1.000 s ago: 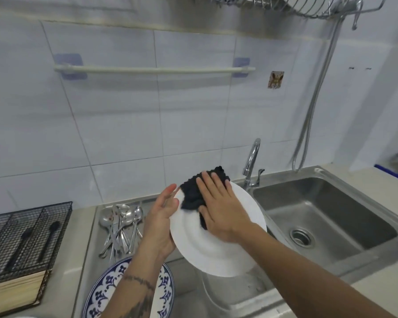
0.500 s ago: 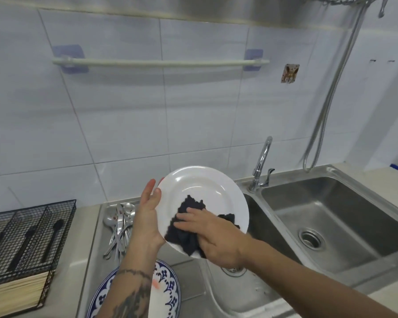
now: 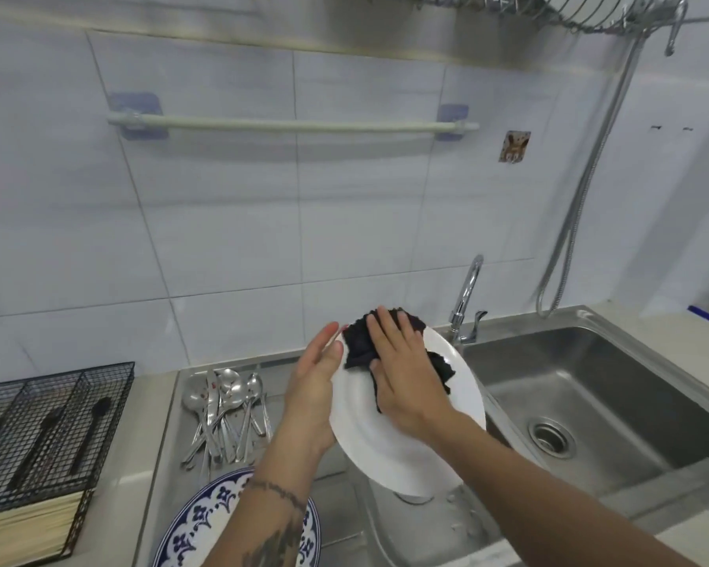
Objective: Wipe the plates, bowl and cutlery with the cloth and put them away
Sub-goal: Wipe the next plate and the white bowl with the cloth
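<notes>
Nearest to me, the blue-patterned plate [image 3: 205, 521] lies flat on the steel drainboard [image 3: 168, 464] under my left forearm, parked low and close where I judge it waits its turn. Above it I hold the white plate [image 3: 385, 439] tilted up toward me over the edge of the sink [image 3: 590, 403], so the face is open to the cloth and any drips fall onto steel. My left hand [image 3: 316, 386] supports the plate's left rim with its fingers straight and together, thumb side against the edge, bracing against the push from the other side. My right hand [image 3: 402, 378] lies flat, fingers spread, pressing the dark cloth [image 3: 361, 341] onto the upper part of the plate; the cloth bunches out past my fingertips at the top rim. Just left of the plate, the cutlery [image 3: 226, 411] lies in 1 loose heap on the drainboard, some pieces visibly speckled, so I judge them not yet wiped. Further left stands the black wire caddy [image 3: 50, 423]. Overhead hangs a wire dish rack [image 3: 582, 14], the likely home for plates.
</notes>
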{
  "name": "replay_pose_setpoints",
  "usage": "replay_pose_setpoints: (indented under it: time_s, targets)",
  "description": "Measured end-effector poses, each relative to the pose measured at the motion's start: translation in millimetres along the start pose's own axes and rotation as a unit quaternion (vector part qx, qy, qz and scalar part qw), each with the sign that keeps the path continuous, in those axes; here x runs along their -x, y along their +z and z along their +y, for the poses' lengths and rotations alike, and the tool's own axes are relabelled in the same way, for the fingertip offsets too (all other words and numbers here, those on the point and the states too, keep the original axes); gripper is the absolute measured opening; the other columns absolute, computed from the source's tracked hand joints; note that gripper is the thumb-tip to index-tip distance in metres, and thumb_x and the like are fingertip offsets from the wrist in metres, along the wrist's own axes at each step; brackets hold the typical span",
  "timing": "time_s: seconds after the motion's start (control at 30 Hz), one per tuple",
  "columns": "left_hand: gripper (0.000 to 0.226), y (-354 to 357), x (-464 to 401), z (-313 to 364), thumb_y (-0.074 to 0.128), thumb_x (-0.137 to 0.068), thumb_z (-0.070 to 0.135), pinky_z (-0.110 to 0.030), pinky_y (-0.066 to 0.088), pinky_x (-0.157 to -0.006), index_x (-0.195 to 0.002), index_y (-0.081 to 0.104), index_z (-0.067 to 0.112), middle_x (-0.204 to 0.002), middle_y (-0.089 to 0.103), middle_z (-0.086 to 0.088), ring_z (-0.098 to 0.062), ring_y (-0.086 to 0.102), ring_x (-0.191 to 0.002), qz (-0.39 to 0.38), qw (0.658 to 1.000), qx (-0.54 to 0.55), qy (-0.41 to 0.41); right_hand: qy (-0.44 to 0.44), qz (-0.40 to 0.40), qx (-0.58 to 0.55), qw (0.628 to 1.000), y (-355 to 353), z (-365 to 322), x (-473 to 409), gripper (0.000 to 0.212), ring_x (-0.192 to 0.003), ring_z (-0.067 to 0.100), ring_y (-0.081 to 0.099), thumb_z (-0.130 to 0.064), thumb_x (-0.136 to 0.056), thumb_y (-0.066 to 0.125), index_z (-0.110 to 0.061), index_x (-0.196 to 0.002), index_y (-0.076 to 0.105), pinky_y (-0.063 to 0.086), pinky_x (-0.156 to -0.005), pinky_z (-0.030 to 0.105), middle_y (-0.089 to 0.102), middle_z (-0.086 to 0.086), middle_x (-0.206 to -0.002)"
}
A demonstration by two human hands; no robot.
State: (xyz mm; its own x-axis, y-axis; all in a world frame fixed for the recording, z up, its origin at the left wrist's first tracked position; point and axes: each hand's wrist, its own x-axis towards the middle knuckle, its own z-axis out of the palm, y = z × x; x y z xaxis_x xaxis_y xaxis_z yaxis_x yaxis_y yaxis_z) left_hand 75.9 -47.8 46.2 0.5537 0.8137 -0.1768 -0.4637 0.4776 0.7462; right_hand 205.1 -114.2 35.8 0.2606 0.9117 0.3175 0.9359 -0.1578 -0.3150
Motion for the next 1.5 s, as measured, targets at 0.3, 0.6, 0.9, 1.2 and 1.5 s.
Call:
replay_pose_setpoints:
  time_s: [0.3,0.6,0.9,1.2,1.5]
  targets:
    - [0.031,-14.6,-9.2,34.0,0.053,-0.1,0.008,-0.045,0.055,-0.081,-0.123,0.059,0.028,-0.116,0.067,-0.007,-0.029,0.066,-0.095,0.021,0.999,0.021,0.039,-0.014,-0.058,0.035,0.998,-7.2,-9.7,13.5,0.059,-0.148,0.015,-0.003,-0.033,-0.099,0.034,-0.027,-0.154,0.013,-0.005,-0.119,0.034,0.003,-0.008,-0.161]
    - [0.033,-22.2,-21.5,49.7,0.049,-0.1,0.001,-0.039,0.054,-0.085,-0.123,0.057,0.024,-0.123,0.064,0.001,-0.024,0.063,-0.104,0.129,0.989,0.018,0.076,-0.072,-0.067,-0.026,0.995,-18.7,-48.5,62.7,0.051,-0.14,0.011,0.023,-0.033,-0.099,0.034,-0.025,-0.15,0.028,0.012,-0.119,0.029,0.031,-0.008,-0.153]
    - [0.037,-32.5,-34.7,34.8,0.048,-0.102,0.01,-0.057,0.052,-0.09,-0.131,0.056,0.032,-0.124,0.056,-0.004,-0.031,0.057,-0.105,0.255,0.965,0.066,-0.001,-0.075,0.079,0.037,0.993,-3.5,-25.9,46.6,0.045,-0.092,0.022,0.051,-0.008,-0.071,0.04,-0.018,-0.111,0.058,0.045,-0.085,0.037,0.056,-0.002,-0.103]
    - [0.059,-74.9,-4.4,6.5,0.05,-0.097,-0.002,-0.016,0.049,-0.076,-0.137,0.047,0.041,-0.137,0.056,0.021,-0.017,0.065,-0.105,0.004,0.837,-0.512,0.195,-0.062,0.093,0.043,0.993,-23.0,5.6,31.4,0.041,-0.08,0.019,0.049,0.007,-0.065,0.055,-0.019,-0.096,0.062,0.044,-0.071,0.034,0.054,-0.006,-0.089]
    - [0.057,-32.4,7.2,9.9,0.056,-0.093,0.0,-0.033,0.056,-0.085,-0.114,0.061,0.053,-0.11,0.072,0.006,-0.014,0.069,-0.095,-0.073,0.874,-0.435,0.206,0.071,0.174,-0.065,0.98,-23.5,20.3,25.7,0.054,-0.103,0.012,0.049,0.009,-0.073,0.049,-0.024,-0.115,0.056,0.046,-0.087,0.034,0.055,-0.011,-0.109]
